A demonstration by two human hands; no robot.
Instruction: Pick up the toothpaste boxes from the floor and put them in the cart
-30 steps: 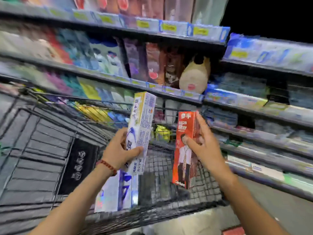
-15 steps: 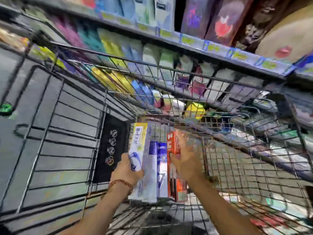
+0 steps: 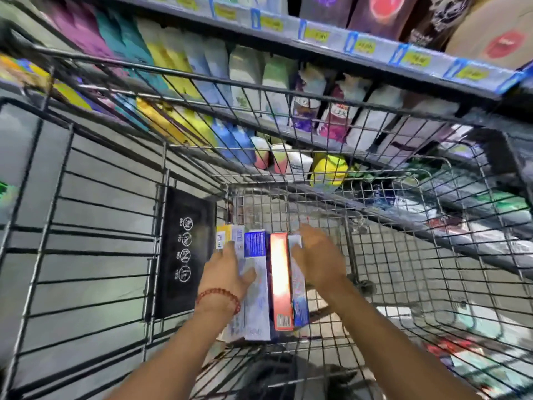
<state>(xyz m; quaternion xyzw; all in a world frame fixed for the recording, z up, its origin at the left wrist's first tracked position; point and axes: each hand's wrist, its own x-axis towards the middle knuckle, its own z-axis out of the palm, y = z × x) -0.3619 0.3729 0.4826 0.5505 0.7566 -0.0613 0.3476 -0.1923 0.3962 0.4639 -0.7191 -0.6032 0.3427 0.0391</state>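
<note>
Your toothpaste boxes are down in the cart (image 3: 403,255) now, in the middle of the frame. They lie side by side on the wire bottom, close to the cart's left wall. From left to right there is a yellow and white box (image 3: 230,238), a white and blue box (image 3: 256,287), a red box (image 3: 280,281) and a thin blue box (image 3: 298,298).

Your left hand (image 3: 225,272) lies on top of the yellow and white box. Its fingers look mostly straight, and the thumb lies across onto the white and blue box. I think it is pressing, not grabbing. Your right hand (image 3: 317,261) is spread out by the thin blue box. Its fingers are straight and hold nothing.

So four boxes look put away. It seems you are just tidying the row. The floor where boxes could lie is not in view here, so you cannot tell if more are left. Look down there next.

The store shelf (image 3: 317,39) with price tags runs across the top of the frame.
</note>
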